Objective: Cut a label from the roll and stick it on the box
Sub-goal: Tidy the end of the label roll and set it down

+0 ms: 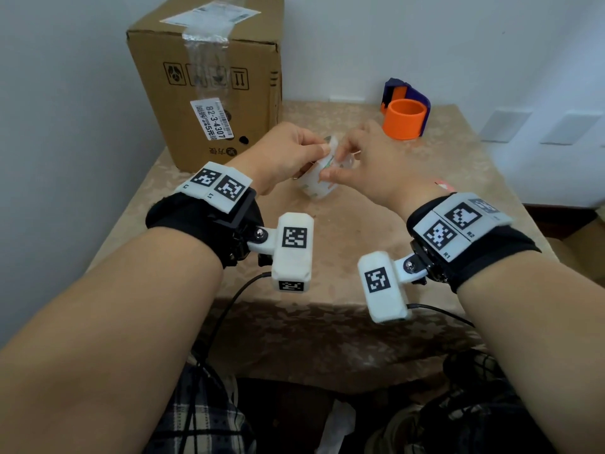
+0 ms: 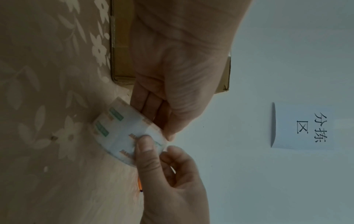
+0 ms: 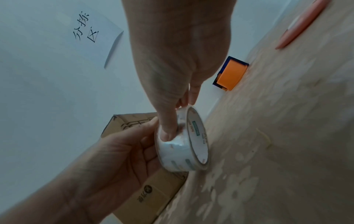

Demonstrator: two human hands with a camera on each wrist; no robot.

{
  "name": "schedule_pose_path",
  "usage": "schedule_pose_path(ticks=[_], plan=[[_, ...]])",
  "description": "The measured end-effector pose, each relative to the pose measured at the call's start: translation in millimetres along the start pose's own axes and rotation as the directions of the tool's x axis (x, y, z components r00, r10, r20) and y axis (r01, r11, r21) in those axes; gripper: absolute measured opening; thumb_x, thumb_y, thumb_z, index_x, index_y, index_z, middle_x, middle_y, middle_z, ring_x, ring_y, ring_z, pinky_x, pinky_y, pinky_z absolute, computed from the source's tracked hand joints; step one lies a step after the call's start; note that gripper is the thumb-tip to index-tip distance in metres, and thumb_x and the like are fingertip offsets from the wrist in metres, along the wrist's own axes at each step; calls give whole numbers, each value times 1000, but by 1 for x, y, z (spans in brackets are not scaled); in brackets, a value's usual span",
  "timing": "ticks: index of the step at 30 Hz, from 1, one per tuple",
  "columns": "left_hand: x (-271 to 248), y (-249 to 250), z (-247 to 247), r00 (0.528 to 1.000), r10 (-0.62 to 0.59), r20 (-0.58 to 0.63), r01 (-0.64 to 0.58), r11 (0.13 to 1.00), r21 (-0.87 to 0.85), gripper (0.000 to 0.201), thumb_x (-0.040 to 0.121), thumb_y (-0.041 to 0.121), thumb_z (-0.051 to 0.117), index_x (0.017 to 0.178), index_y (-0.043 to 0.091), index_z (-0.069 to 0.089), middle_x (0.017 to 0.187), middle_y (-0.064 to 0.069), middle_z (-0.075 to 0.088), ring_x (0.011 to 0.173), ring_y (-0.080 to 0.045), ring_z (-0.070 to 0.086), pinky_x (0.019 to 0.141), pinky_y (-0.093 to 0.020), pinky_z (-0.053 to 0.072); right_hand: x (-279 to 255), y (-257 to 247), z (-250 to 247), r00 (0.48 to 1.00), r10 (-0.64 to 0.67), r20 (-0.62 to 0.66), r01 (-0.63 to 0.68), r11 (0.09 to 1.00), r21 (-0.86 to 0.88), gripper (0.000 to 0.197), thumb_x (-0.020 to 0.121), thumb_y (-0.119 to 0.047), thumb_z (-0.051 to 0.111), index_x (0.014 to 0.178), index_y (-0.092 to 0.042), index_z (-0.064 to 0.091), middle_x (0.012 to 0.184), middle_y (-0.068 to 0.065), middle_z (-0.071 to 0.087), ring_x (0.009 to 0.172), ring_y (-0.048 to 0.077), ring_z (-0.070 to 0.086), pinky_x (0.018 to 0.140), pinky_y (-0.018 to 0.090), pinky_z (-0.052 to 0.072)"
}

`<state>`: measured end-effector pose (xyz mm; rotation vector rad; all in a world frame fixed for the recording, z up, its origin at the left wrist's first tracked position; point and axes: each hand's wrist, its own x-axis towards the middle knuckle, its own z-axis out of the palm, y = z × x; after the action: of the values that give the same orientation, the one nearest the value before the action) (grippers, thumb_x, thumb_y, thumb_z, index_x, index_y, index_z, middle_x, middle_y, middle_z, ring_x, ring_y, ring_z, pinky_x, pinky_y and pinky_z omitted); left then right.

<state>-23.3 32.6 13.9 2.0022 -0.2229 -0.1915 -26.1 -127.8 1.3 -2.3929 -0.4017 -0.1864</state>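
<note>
A clear label roll (image 1: 317,183) with green and orange print stands on edge just above the table's middle, held between both hands. My left hand (image 1: 312,149) grips the roll (image 3: 184,153) from the left, fingers curled round its side. My right hand (image 1: 334,167) pinches it from the right; the thumb (image 3: 168,131) presses on the outer wrap and the other fingers reach behind the rim. In the left wrist view the right thumb lies on the roll (image 2: 116,133) near its top edge. The taped cardboard box (image 1: 209,77) stands upright at the back left, apart from the hands.
An orange and purple tape dispenser (image 1: 406,116) sits at the back right by the wall. A slim salmon-coloured tool (image 3: 300,25) lies on the floral tablecloth (image 1: 327,290) right of my right wrist. A paper sign (image 2: 306,125) hangs on the wall.
</note>
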Motion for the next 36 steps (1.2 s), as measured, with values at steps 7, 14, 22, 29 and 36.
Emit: schedule_pose_path(ticks=[7,14,22,29,36], plan=[[0,2,2,1000,7,4,-7,1000,5,18,92,16,56,98,8,71,89,-20,64,78,-26,55,71,-38,43,-1,2,-2,1000,16,-13,-15,998,62,64,72,-27,80,128,-17,50,107,0,45,97,12,48,89,26,44],[-1,1,0,1000,-19,5,19,1000,-19,20,92,16,57,102,6,70,93,-22,65,79,-27,54,72,-38,42,2,-3,-2,1000,20,-10,-19,996,88,53,69,-20,82,113,-11,54,101,2,47,91,14,46,84,30,44],[-1,4,-1,1000,-6,-3,6,1000,2,16,92,17,57,97,11,71,87,-14,68,79,-24,57,74,-37,46,-1,-4,-6,999,42,4,-42,991,125,59,79,-20,73,132,-12,47,106,4,50,97,14,50,91,27,45],[-3,9,-2,1000,15,-2,-15,998,53,16,93,15,55,91,17,70,75,4,66,68,-9,60,72,-25,49,3,-10,-11,993,3,-114,4,998,57,23,89,-7,55,106,-6,71,105,8,71,91,14,61,86,27,50],[-4,12,-5,996,72,47,-82,968,239,19,93,15,54,99,8,71,77,2,63,71,-8,54,77,-27,46,8,-2,-12,995,24,-102,-19,998,55,11,89,-14,60,93,-6,67,92,9,68,81,15,59,78,30,50]])
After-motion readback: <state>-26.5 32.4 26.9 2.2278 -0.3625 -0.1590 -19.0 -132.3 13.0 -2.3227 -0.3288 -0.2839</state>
